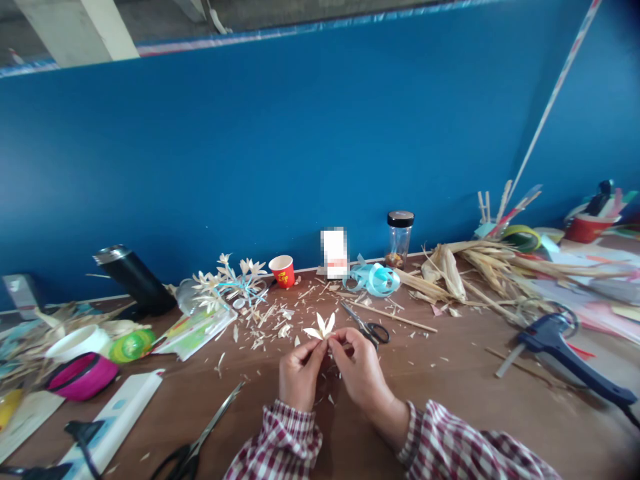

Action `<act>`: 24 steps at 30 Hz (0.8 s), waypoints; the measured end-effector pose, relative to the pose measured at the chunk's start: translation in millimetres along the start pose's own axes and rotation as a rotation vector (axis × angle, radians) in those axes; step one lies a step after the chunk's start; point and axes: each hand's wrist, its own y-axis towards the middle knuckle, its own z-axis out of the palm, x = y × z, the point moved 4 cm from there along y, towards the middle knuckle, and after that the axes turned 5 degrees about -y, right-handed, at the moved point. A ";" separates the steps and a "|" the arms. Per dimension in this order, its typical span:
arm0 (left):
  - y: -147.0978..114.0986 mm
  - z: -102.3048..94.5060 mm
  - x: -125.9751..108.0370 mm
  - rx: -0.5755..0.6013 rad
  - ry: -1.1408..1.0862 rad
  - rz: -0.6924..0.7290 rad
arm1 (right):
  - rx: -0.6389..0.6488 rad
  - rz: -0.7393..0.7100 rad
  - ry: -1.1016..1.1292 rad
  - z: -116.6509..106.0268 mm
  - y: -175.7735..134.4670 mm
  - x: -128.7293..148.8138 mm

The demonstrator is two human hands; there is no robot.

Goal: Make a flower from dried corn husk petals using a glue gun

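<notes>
Between my two hands, above the brown table, is a small cream flower (321,327) with pointed petals that look like dried corn husk. My left hand (301,373) pinches its base from the left, thumb against fingers. My right hand (361,369) closes on the same base from the other side, and the fingertips of both hands nearly meet. The stem end is hidden by my fingers. Just beyond my right hand lie black-handled scissors (369,328). Finished-looking husk flowers on blue stems (233,283) lie together at the back left.
Husk scraps (270,313) litter the table (395,400). A second pair of scissors (200,437) and a power strip (117,420) lie front left. Right are a blue glue gun (570,357) and corn husks (450,273). A red paper cup (283,271), blue ribbon (375,278) and glass jar (400,240) stand behind.
</notes>
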 end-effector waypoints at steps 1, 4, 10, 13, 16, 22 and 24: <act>-0.3 0.0 -1.3 -0.001 0.006 0.001 | 0.005 0.001 -0.004 0.5 -0.4 -0.2; -0.8 -0.4 -4.8 -0.005 0.024 0.008 | 0.032 0.007 0.013 2.0 -2.3 0.1; -0.6 -1.2 -4.7 0.018 0.087 0.040 | 0.061 0.037 0.192 4.2 -4.3 2.1; -1.0 -0.4 -2.3 0.036 0.076 0.049 | 0.087 0.072 0.330 7.4 -2.7 -0.8; -0.9 0.1 0.8 0.038 0.073 0.043 | 0.108 0.075 0.412 10.0 -0.8 -4.4; 0.7 0.0 3.5 0.046 0.069 0.048 | 0.100 0.075 0.394 9.2 0.5 -6.5; 0.8 -0.6 2.8 0.039 0.074 0.046 | 0.102 0.077 0.385 8.7 0.0 -5.1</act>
